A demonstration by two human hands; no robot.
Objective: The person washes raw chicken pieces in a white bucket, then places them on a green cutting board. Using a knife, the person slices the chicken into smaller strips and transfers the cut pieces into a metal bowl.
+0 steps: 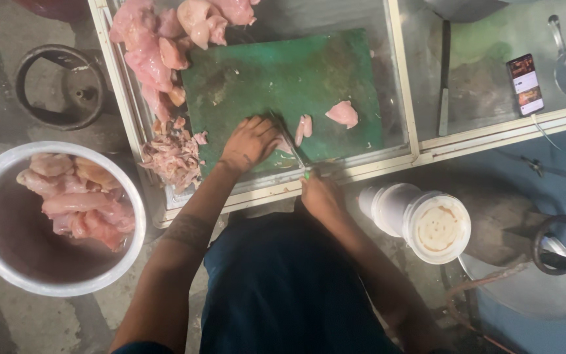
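Left hand (251,141) presses fingers-flat on chicken at the green cutting board (283,82) near edge, steadying it while right hand (321,195) grips the knife (291,145).

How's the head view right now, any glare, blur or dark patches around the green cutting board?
Head view: soft overall; the green cutting board is evenly lit, the steel knife blade blurred, mild sheen on the raw pink chicken pieces, bright glow from the phone screen, lower frame dim.
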